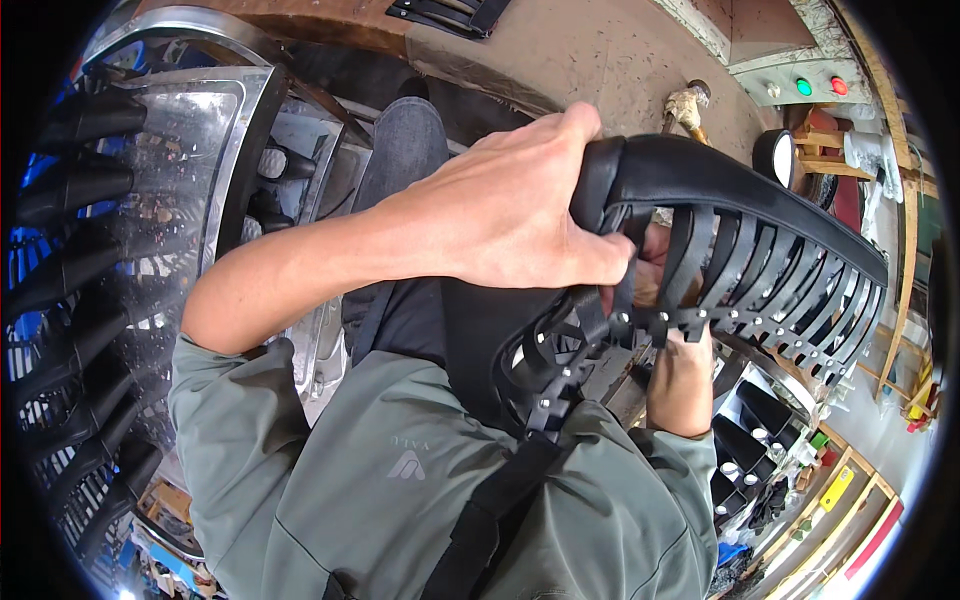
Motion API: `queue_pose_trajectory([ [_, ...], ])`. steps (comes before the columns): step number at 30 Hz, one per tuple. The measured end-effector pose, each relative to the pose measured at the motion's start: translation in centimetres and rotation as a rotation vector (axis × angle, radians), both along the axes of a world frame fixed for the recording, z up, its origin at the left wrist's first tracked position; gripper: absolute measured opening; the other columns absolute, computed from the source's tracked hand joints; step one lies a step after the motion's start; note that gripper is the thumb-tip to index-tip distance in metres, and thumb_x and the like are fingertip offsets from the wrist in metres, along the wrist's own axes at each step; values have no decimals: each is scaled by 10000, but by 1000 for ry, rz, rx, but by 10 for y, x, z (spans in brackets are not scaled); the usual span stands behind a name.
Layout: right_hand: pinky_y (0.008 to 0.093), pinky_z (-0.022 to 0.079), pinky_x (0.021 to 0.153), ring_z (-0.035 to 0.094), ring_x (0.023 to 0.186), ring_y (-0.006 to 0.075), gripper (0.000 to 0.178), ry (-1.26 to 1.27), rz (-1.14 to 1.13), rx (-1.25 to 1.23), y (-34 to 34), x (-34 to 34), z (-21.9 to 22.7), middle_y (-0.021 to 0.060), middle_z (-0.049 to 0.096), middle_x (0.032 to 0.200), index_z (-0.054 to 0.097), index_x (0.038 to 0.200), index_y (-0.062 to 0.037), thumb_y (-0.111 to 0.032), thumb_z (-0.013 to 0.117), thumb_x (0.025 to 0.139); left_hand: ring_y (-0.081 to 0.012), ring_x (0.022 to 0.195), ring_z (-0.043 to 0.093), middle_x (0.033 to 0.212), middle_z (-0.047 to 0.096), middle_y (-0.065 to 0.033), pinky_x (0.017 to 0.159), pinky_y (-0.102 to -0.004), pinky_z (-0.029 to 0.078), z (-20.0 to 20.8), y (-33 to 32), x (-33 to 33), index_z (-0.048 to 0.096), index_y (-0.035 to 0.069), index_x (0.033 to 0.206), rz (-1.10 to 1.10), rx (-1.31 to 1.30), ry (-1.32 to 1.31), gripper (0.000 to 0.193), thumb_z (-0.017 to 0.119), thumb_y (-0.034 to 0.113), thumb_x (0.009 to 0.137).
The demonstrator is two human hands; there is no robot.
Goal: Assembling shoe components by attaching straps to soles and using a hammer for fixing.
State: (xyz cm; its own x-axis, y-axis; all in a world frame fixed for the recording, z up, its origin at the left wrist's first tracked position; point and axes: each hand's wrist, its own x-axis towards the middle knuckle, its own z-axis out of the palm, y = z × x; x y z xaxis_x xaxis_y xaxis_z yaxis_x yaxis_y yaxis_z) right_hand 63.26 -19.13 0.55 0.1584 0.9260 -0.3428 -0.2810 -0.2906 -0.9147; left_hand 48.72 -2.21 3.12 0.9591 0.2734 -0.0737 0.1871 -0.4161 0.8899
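Held up before my chest is a strappy black leather piece (pixel 740 180), with a smooth thick band along its upper edge. A row of narrow strips runs off that band, each joined by silver studs at the lower end. My left hand (pixel 510 205) is closed round the band's near end, its thumb pressed down by the first strips. Behind the strips, my right hand (pixel 652 265) shows only in part, its fingers closed on the same piece near my left thumb. More studded strips curl down against my shirt.
At left stands a metal-framed rack (pixel 225 170) with several black tapered forms. Ahead, the bench (pixel 560 50) bears another strappy black piece (pixel 450 14) and a hammer-like tool with a wrapped head (pixel 686 105). A box with green and red buttons (pixel 820 87) sits at far right.
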Motion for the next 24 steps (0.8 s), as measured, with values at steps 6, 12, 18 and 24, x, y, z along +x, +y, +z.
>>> queue_pose_trajectory([
  [6, 250, 552, 543, 661, 680, 165, 253, 413, 83, 125, -1, 6, -21, 104, 651, 825, 581, 1008, 70, -120, 658, 861, -275, 800, 604, 843, 599, -180, 736, -374, 464, -13, -3, 1, 446, -54, 1080, 128, 23, -13, 518, 700, 227, 726],
  [12, 231, 507, 453, 630, 553, 154, 77, 320, 23, -136, 7, 3, 7, 88, 642, 674, 637, 797, 57, -14, 661, 784, -222, 736, 590, 795, 604, -126, 712, -343, 467, -13, -10, 0, 485, -30, 1049, 164, 9, -13, 508, 711, 293, 729],
  [18, 311, 514, 816, 610, 971, 235, 548, 547, 158, -72, -9, 16, -11, 179, 588, 1080, 439, 1237, 37, -148, 715, 802, -198, 712, 581, 782, 603, -117, 696, -330, 468, -14, -15, 4, 488, -30, 1025, 221, 0, -96, 479, 701, 267, 715],
  [24, 215, 448, 488, 573, 574, 100, 399, -100, 125, -269, 12, -6, 5, 49, 618, 741, 585, 1010, -17, -207, 792, 727, -194, 715, 589, 778, 604, -116, 701, -334, 468, -17, -17, 2, 485, -32, 1019, 245, 11, -33, 448, 694, 214, 709],
])
